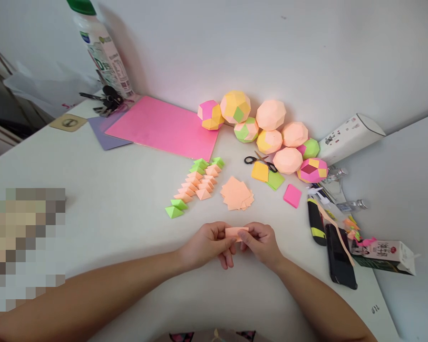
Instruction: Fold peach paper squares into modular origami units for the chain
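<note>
Between my two hands is a small folded piece of peach paper [237, 232], held level over the near part of the table. My left hand [214, 242] pinches its left end, the thumb on the near side. At the right end, my right hand [262, 242] grips it between thumb and fingers. Just beyond lies a loose stack of peach paper squares [237, 194]. Left of that stack stand rows of folded paper pieces [192, 183], peach in the middle and green toward the ends.
Several faceted paper balls [271, 114] sit along the wall, near scissors [260, 160], yellow paper squares [260, 171] and pink paper squares [292, 195]. A pink sheet [164, 126] lies at back left by a bottle [105, 52]. A utility knife [316, 222], phone [340, 256] and carton [385, 256] line the right edge.
</note>
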The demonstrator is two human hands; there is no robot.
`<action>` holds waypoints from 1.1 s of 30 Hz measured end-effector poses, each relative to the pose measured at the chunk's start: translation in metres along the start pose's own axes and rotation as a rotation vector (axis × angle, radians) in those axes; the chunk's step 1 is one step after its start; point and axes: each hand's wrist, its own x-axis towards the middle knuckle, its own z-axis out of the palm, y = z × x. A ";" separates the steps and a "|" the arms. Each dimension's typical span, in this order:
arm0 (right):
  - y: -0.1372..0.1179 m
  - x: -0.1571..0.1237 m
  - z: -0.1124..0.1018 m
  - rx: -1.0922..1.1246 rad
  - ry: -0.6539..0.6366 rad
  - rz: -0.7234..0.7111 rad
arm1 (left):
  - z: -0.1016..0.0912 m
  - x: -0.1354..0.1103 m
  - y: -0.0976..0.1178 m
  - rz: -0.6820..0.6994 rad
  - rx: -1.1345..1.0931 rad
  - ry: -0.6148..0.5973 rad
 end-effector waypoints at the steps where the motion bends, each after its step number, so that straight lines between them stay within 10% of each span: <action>1: 0.000 0.000 0.000 0.005 0.000 0.002 | 0.000 0.000 0.000 -0.008 0.006 -0.008; 33: -0.001 0.000 -0.002 -0.007 -0.127 -0.028 | -0.001 -0.002 -0.006 0.019 0.028 -0.013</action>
